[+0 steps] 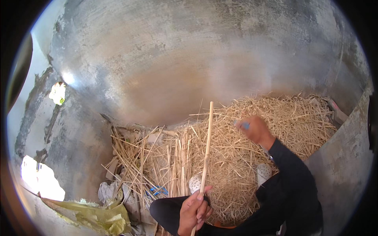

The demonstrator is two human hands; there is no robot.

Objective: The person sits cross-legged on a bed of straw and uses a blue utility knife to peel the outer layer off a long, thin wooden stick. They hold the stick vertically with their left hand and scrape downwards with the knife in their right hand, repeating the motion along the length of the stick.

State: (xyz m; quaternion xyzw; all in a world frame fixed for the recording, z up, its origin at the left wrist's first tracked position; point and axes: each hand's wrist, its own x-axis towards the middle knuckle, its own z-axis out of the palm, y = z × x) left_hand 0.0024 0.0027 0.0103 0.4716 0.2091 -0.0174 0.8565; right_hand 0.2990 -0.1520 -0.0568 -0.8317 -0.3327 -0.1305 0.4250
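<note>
My left hand (193,211) is closed around the lower part of a long, pale, split bamboo stick (208,145). The stick stands slanted upward in front of me, its top end leaning slightly right. Up and to the right, my right hand (256,129) is closed over a small blue thing (245,125), possibly a handle; blur hides its kind. That hand is apart from the stick, above a thick heap of pale shavings (232,169). Several bamboo strips (179,165) lie lengthwise just left of the stick.
White perforated shoes (264,172) rest among the shavings. Loose thin sticks (132,157) are tangled at the left, near blue strips (157,190) and a yellow-green sheet (94,216). A grey wall (177,59) encloses the far side; bright holes (41,179) open at the left.
</note>
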